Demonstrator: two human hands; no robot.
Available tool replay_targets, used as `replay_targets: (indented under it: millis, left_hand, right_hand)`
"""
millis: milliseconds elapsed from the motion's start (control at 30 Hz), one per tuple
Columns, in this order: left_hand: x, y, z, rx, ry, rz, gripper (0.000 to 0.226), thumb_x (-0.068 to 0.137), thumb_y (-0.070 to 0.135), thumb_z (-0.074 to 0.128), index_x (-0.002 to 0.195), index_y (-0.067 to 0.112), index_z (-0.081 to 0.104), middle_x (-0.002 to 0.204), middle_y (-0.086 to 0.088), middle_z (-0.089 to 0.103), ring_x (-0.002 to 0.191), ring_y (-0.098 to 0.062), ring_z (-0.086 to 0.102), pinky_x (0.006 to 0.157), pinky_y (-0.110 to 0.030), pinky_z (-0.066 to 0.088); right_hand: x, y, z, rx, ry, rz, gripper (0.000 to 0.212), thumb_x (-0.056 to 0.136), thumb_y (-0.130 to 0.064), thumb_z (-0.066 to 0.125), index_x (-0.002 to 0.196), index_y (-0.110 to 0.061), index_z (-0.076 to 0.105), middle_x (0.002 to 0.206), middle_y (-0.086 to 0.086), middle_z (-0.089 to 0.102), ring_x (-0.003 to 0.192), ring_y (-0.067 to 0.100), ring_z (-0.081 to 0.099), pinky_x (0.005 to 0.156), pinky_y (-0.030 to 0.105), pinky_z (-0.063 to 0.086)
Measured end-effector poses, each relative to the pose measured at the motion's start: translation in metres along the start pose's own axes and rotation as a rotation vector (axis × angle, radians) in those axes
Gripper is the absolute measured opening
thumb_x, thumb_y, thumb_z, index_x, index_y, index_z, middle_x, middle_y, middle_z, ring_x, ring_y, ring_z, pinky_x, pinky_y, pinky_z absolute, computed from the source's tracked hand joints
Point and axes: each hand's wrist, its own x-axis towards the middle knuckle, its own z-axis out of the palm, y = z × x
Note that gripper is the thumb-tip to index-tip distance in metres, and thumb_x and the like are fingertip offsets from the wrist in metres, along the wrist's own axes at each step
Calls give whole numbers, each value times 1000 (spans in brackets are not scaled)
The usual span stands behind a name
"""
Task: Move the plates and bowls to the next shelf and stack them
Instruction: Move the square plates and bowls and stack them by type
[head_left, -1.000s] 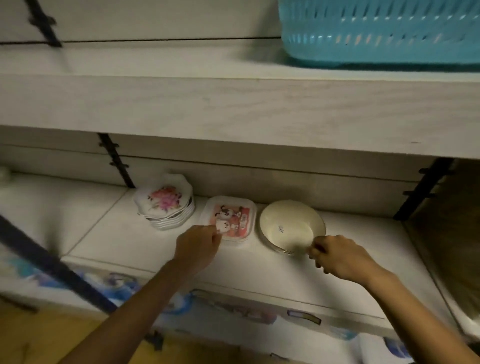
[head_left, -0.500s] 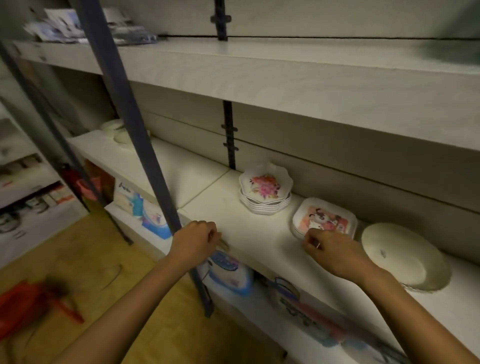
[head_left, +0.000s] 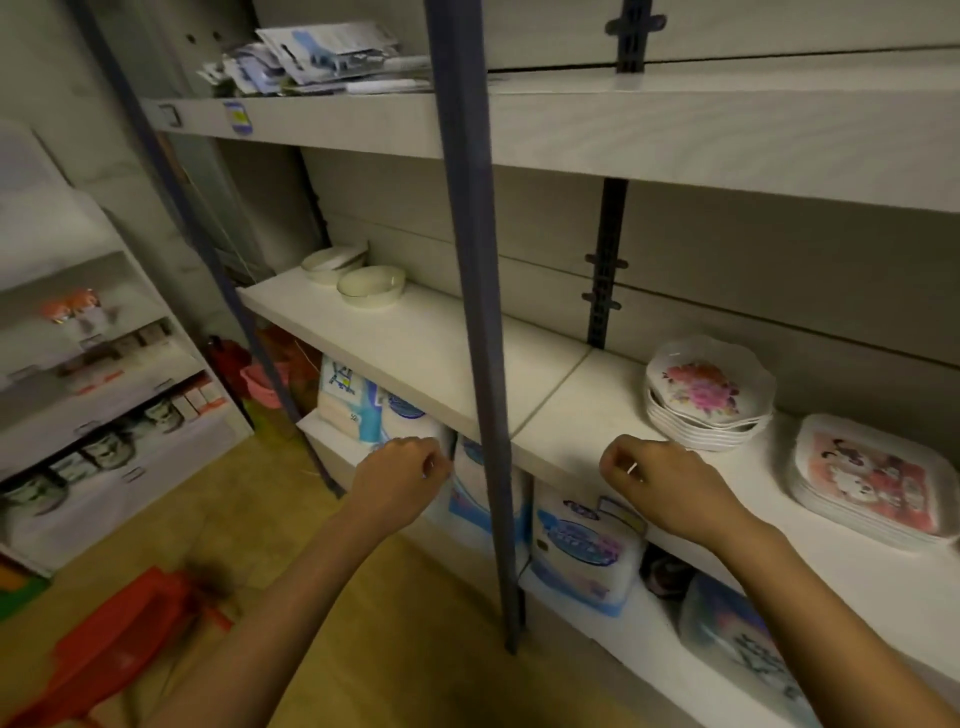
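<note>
Head view: the floral plates (head_left: 707, 397) sit stacked at right of centre on the middle shelf (head_left: 582, 415), with the cartoon plates (head_left: 872, 480) piled just beside them at the right edge. Two bowls (head_left: 371, 285) rest well apart, upper left on the next section. My left hand (head_left: 397, 475) hangs loosely curled and empty in front of the shelf edge, left of the blue post (head_left: 467, 260). My right hand (head_left: 654, 480) is curled too, holding nothing, near the floral stack. To do this well I judge I should grip the whole stack from both sides, low under the bottom rim, keep it level, and clear the post while carrying it across.
</note>
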Motion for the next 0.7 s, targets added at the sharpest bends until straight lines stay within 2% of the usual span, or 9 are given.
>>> replay_targets:
  millis: [167,267,367,467,700]
  left_hand:
    - [10,-61,-24,-33,5,-27,29,94,31,43,90,8,61,93,-9,67,84,-26,60,73,-38,49]
    - [17,-90,-33,-46,2,-58,27,94,31,45,92,10,61,95,-8,67,82,-22,60,72,-35,48]
    - [29,-117,-41,-59,11,-100,25,94,31,45,95,11,62,99,-5,68,77,-16,58,66,-28,48]
    - [44,-140,-51,-21,35,-128,28,95,33,45,99,12,62,98,-3,68,80,-17,61,72,-32,55]
    - [109,-198,-74,-29,73,-160,26,95,30,46,97,10,63,96,-6,68,83,-21,64,78,-39,56]
  right_hand:
    - [31,-60,19,10,2,-66,20,94,-34,43,102,-25,59,105,-1,65,84,18,54,68,27,38]
    - [55,-90,25,11,-29,-116,20,94,-35,43,103,-24,58,105,-1,65,86,16,56,68,27,40]
    - [81,-118,33,-3,-28,-163,20,94,-33,45,104,-21,57,104,2,65,90,20,60,73,32,50]
    - [109,-144,43,17,-35,-197,19,94,-30,45,105,-20,57,104,3,65,92,20,62,80,34,54]
    - [199,-186,67,-27,-55,-216,26,95,-31,41,114,-20,56,115,2,62,98,20,60,85,34,52]
